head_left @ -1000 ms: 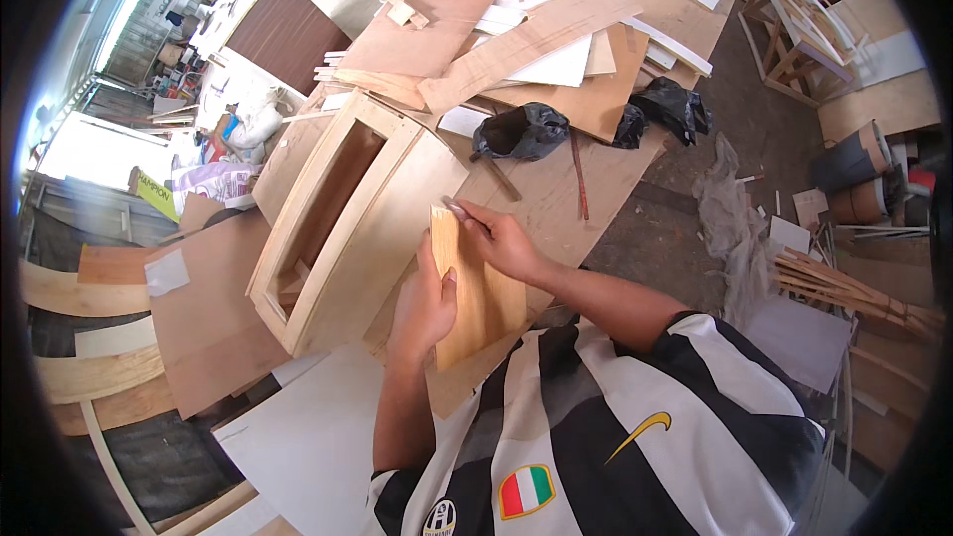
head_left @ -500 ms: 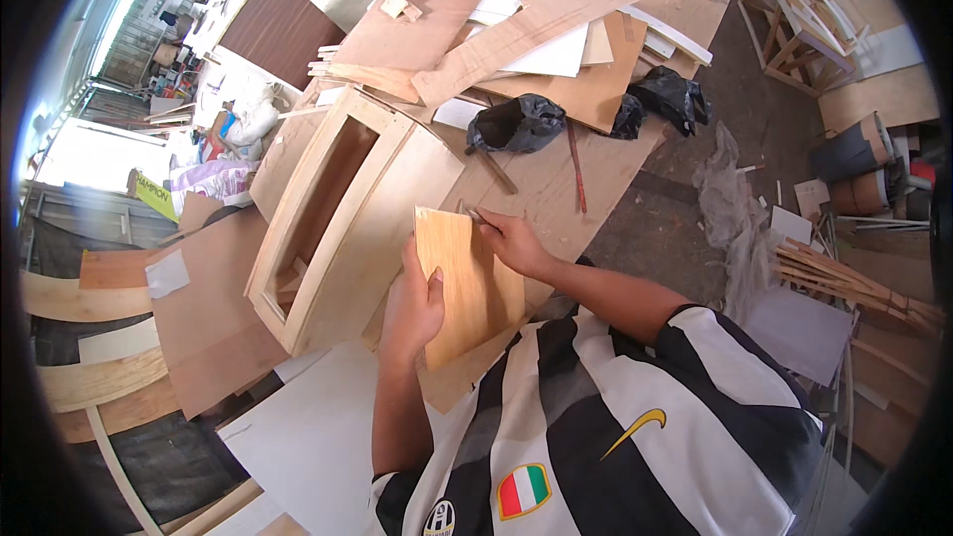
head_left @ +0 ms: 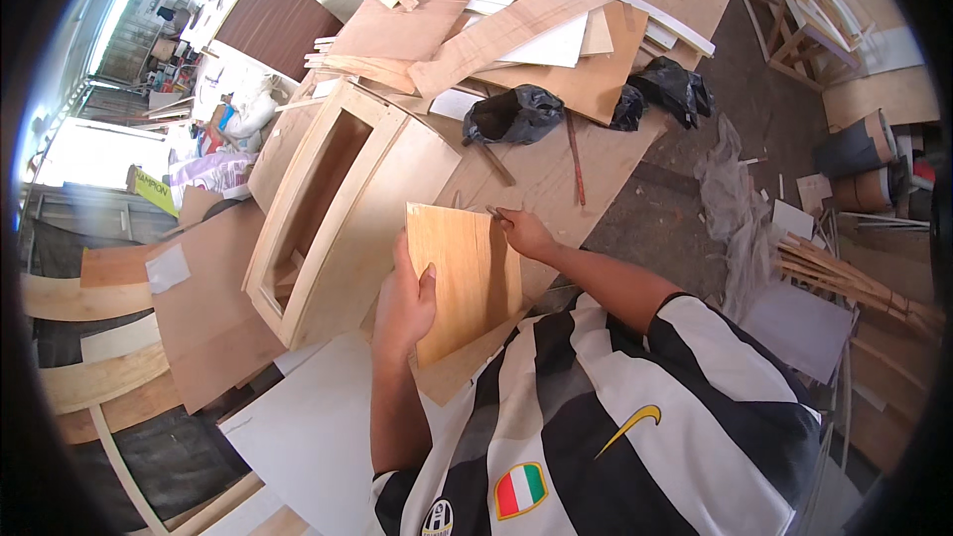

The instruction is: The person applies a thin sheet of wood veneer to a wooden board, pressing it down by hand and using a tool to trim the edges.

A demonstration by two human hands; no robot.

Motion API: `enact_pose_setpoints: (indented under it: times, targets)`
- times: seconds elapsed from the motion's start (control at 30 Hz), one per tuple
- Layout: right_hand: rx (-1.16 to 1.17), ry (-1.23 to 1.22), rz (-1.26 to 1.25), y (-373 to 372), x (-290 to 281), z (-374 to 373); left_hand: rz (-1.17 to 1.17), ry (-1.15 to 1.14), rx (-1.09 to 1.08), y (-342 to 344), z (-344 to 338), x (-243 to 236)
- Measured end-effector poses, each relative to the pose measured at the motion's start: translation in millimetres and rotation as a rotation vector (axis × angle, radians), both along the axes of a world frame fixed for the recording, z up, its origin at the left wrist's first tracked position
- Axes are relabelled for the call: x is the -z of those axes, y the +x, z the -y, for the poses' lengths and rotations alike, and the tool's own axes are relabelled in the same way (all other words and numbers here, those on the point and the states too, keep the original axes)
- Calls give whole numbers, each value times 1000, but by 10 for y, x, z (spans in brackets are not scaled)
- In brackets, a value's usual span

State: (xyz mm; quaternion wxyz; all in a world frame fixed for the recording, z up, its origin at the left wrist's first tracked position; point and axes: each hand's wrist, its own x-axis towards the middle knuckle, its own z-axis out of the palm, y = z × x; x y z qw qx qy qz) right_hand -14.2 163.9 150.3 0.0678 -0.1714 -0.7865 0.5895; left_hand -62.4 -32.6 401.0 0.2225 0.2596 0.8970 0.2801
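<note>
My left hand (head_left: pixel 403 300) grips a rectangular light wood panel (head_left: pixel 459 288) by its left edge, with the thumb lying on the yellowish grained face. The panel stands tilted up in front of my chest. At its top right corner my right hand (head_left: pixel 528 235) is closed round a small greyish piece (head_left: pixel 494 211), mostly hidden by the fingers and too small to name. Just beyond the panel is a curved pale wooden box frame (head_left: pixel 402 164) with a long opening.
Boards and offcuts (head_left: pixel 536 25) are piled across the far worktable. Black plastic bags (head_left: pixel 511 117) sit on it near a reddish rod (head_left: pixel 577 164). A white sheet (head_left: pixel 308 437) lies at lower left. Crumpled clear plastic (head_left: pixel 730 189) and wood strips (head_left: pixel 854 283) are at right.
My right hand has slid right along the panel's top edge to its corner, carrying the small greyish piece. The panel and my left hand have shifted slightly left.
</note>
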Motion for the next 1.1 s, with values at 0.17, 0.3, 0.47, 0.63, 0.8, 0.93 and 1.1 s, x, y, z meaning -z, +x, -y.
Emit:
enact_pose_setpoints:
  times: [0.17,0.3,0.47,0.63,0.8,0.93,1.1]
  targets:
    - [56,-37,-239,-1,-172,171,-134,40,60,-5,28,-1]
    - [-29,5,220,9,112,0,-116,6,21,15,18,46]
    - [112,-17,-16,51,296,351,-178,124,66,-42,105,126]
    - [79,-33,426,41,428,220,-76,45,-17,40,-14,-34]
    - [212,-115,-40,124,178,602,-106,123,3,43,54,0]
    - [177,-9,401,83,443,514,26,106,-68,26,67,-20]
    - [120,-4,314,148,-137,637,0,109,-66,23,205,7]
